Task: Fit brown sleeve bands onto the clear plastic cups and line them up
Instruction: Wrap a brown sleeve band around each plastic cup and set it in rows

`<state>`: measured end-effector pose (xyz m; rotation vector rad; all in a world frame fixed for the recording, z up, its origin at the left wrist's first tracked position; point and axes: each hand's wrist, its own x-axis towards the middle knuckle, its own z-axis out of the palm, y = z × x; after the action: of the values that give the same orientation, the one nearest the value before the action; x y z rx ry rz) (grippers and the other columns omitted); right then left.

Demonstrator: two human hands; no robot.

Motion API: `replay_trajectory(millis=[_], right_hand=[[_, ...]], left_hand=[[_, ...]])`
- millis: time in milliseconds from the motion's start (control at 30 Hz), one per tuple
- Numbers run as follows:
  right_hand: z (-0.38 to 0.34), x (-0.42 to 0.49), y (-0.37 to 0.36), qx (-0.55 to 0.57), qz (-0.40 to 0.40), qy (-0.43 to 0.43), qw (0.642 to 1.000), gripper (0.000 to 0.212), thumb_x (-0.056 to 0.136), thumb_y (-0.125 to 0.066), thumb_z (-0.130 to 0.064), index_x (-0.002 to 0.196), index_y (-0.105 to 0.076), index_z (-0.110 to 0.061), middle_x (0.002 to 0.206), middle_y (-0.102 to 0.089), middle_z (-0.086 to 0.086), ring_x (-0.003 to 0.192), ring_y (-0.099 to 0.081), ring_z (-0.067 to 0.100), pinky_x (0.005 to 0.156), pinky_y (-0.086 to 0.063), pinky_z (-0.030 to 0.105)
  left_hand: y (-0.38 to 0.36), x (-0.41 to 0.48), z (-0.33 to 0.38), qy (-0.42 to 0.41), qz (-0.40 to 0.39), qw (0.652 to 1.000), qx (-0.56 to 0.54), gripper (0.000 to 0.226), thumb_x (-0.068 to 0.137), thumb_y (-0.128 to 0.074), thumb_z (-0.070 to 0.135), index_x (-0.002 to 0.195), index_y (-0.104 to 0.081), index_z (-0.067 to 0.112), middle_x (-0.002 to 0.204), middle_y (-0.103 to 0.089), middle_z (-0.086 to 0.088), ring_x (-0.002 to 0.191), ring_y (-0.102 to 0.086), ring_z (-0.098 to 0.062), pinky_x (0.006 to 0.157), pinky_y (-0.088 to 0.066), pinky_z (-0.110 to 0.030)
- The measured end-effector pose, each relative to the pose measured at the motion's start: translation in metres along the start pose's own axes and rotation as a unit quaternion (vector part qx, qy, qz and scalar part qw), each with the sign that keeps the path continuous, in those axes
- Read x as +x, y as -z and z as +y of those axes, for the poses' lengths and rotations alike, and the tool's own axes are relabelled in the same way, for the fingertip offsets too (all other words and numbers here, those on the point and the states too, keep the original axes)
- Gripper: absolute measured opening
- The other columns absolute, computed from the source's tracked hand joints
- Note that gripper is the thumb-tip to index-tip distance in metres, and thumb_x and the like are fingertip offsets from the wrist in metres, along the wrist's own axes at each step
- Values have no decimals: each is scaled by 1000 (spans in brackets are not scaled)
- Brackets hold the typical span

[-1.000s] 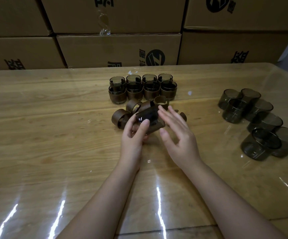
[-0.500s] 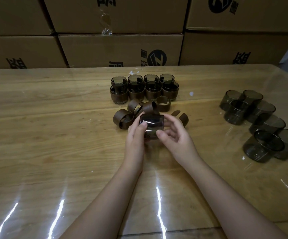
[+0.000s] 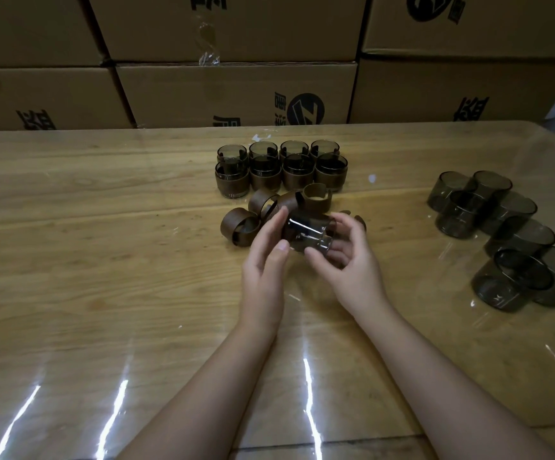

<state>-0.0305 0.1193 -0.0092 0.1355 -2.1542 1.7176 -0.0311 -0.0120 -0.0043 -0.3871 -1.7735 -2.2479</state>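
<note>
A wooden table [image 3: 86, 260] under a glossy clear cover is filling most of the view, and stacked cardboard boxes [image 3: 236, 91] with black printing are standing along its far edge. At the right, a cluster of bare cups [image 3: 501, 234], dark and see-through, is sitting upright, the cups touching one another. At far centre, eight banded cups [image 3: 282, 167] are standing in two rows of four. Just near of them, loose brown bands [image 3: 239, 227] are lying in a small heap. The left hand [image 3: 264, 270] is pinching the left end of a held cup [image 3: 306, 230] between thumb and fingers, while the right hand [image 3: 352, 263] is curling its fingers round the right end. This cup is lying on its side, raised above the table just near of the heap; whether a band is on it cannot be told.
</note>
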Motion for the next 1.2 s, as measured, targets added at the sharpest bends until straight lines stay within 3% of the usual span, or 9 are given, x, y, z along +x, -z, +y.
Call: replay_trajectory(millis=[133, 267, 433, 567, 700, 800, 900, 1033, 1200], right_hand=[[0, 4, 2, 101, 60, -3, 993, 63, 76, -79, -9, 116, -47, -46, 122, -53, -15, 105, -65, 10, 88, -51, 21], [-8, 2, 0, 136, 46, 17, 989, 63, 70, -78, -17, 118, -48, -44, 127, -52, -8, 106, -66, 12, 87, -52, 21], [-13, -10, 2, 37, -38, 45, 998, 56, 73, -68, -40, 124, -45, -43, 119, -55, -11, 89, -66, 9, 73, -53, 19], [-10, -12, 5, -74, -75, 48, 993, 56, 71, -60, -51, 124, -42, -43, 112, -51, -17, 75, -58, 7, 62, -49, 16], [-3, -9, 4, -152, -41, 47, 986, 64, 73, -63, -52, 131, -44, -34, 115, -49, -16, 77, -55, -3, 61, -44, 10], [-2, -7, 2, -121, 4, 45, 992, 59, 74, -67, -48, 127, -42, -39, 112, -57, -8, 82, -59, -7, 63, -47, 8], [-6, -3, 2, -51, 52, 27, 997, 56, 70, -62, -55, 120, -38, -49, 108, -57, -24, 83, -62, -3, 67, -51, 13], [-12, -4, 1, -10, 81, 71, 994, 57, 72, -67, -43, 121, -39, -50, 112, -49, -43, 87, -64, 0, 73, -50, 12], [-15, -12, 1, -40, 4, 128, 991, 60, 75, -67, -37, 128, -39, -47, 121, -54, -19, 91, -65, 8, 76, -53, 17]], left_hand=[[-3, 1, 0, 6, -27, 999, 16, 60, 84, -53, 42, 134, -53, 9, 136, -59, -1, 130, -51, -13, 109, -41, -33], [-4, 2, 2, 37, -30, 999, -3, 60, 81, -51, 45, 129, -56, 10, 131, -61, -7, 127, -53, -17, 107, -41, -34], [-4, 2, 5, 54, -42, 998, -15, 56, 79, -50, 49, 118, -62, 10, 114, -68, -3, 113, -61, -21, 100, -45, -40], [-2, 3, 4, 84, -24, 995, -46, 60, 70, -55, 52, 124, -55, 25, 133, -60, 0, 125, -56, -12, 109, -41, -39], [-1, 5, 2, 76, -24, 996, -32, 55, 71, -55, 52, 122, -57, 31, 135, -56, -1, 129, -51, -18, 111, -38, -48], [0, 5, 0, 69, -30, 996, -48, 57, 73, -57, 48, 125, -55, 26, 137, -55, -7, 128, -53, -21, 108, -42, -43], [-2, 2, -1, 62, -44, 997, -28, 59, 74, -57, 46, 127, -54, 20, 133, -60, -9, 128, -53, -21, 108, -42, -38], [-3, 2, -1, 62, -64, 996, 0, 59, 79, -53, 46, 127, -58, 13, 127, -64, -7, 125, -55, -21, 109, -40, -38], [0, 2, 2, 78, -66, 994, -25, 40, 81, -51, 49, 109, -70, 27, 112, -70, -2, 113, -61, -21, 103, -42, -52]])
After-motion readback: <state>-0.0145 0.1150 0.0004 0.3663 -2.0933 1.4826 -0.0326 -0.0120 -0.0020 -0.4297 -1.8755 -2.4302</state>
